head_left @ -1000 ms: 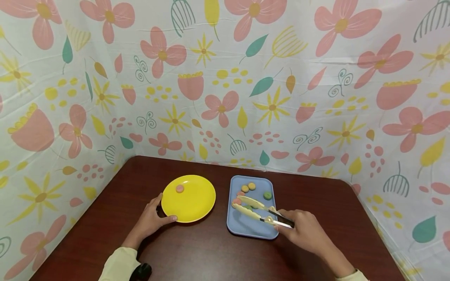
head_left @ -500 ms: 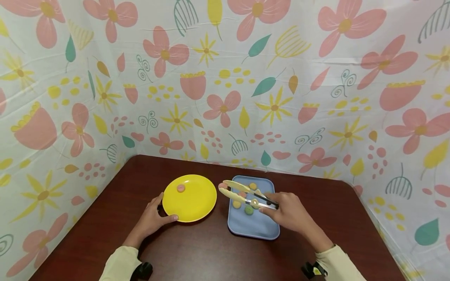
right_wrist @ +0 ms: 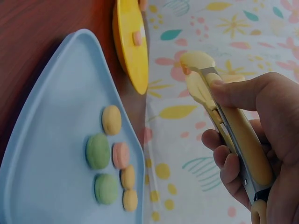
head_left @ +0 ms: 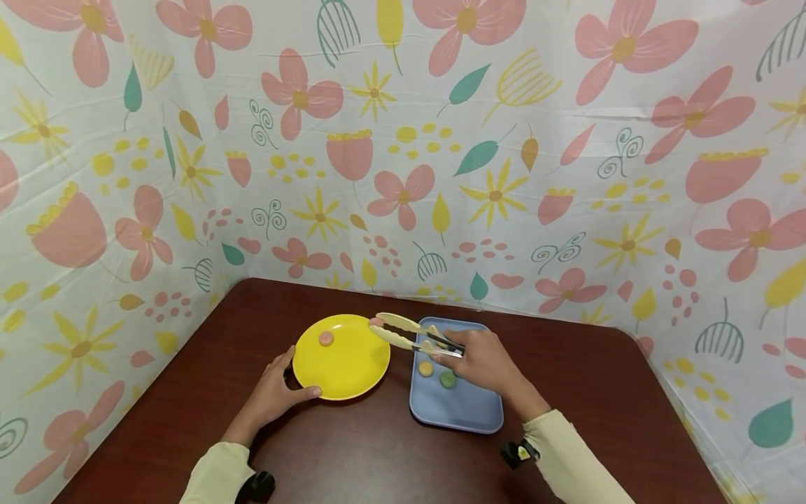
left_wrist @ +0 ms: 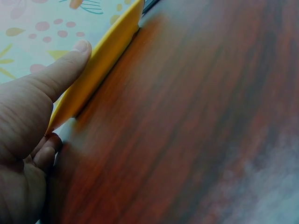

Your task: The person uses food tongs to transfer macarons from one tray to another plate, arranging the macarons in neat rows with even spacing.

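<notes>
My right hand (head_left: pixel 481 360) grips a pair of tongs (right_wrist: pixel 238 135) with cream tips and metal arms. A pink macaron (head_left: pixel 376 323) is held between the tong tips, over the right rim of the yellow plate (head_left: pixel 343 364). Another pink macaron (head_left: pixel 325 339) lies on the plate's upper left part. At the plate's left edge, my left hand (head_left: pixel 273 392) holds the rim, thumb along the near side; the left wrist view shows its thumb (left_wrist: pixel 70 67) against the plate's side. Below the tongs is a blue tray (right_wrist: pixel 51 126) with green macarons (right_wrist: pixel 97 151), a pink macaron (right_wrist: pixel 120 155) and yellow macarons (right_wrist: pixel 111 120).
The plate and tray stand side by side on a dark wooden table (head_left: pixel 352 448), with a gap between them. A flower-patterned cloth (head_left: pixel 403 231) hangs behind and around the table. A dark band (head_left: pixel 518 453) sits at the right wrist.
The tongs have picked a pink macaron up from the tray and carried it left to the plate's edge, the right hand moving with them. The left hand stays on the plate.
</notes>
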Motion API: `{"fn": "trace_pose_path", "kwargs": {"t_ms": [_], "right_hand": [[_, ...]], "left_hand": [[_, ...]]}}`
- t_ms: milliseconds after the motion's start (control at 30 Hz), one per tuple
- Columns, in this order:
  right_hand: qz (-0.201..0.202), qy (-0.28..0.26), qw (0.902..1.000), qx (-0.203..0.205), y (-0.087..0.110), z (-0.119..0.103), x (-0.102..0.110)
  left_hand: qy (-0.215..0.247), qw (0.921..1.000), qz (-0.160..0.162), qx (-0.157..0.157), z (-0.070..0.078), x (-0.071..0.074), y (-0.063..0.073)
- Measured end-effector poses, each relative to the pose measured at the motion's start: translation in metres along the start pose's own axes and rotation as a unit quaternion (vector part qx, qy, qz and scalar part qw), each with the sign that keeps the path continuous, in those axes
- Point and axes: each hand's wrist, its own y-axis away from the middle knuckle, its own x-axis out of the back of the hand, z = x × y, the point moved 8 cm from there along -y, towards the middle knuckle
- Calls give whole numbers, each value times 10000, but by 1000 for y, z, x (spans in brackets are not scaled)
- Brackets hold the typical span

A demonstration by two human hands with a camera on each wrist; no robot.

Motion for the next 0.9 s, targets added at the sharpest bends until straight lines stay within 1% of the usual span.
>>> {"fn": "trace_pose_path", "kwargs": {"t_ms": [167, 367, 500, 700, 900], "right_hand": [[-28, -42, 10000, 55, -13, -7, -12], [-216, -85, 9997, 84, -26, -11, -33], [-277, -120, 9995, 18, -33, -14, -42], [-415, -20, 9989, -199, -39, -15, -56], [-531, -181, 9983, -158, -45, -17, -67]], "left_hand": [[-22, 10000, -20, 36, 0, 0, 0], [-38, 9999, -39, 103, 0, 0, 0], [-71, 9999, -60, 113, 1, -1, 0], [-44, 9999, -60, 125, 2, -1, 0], [-102, 9999, -66, 118, 0, 0, 0]]}}
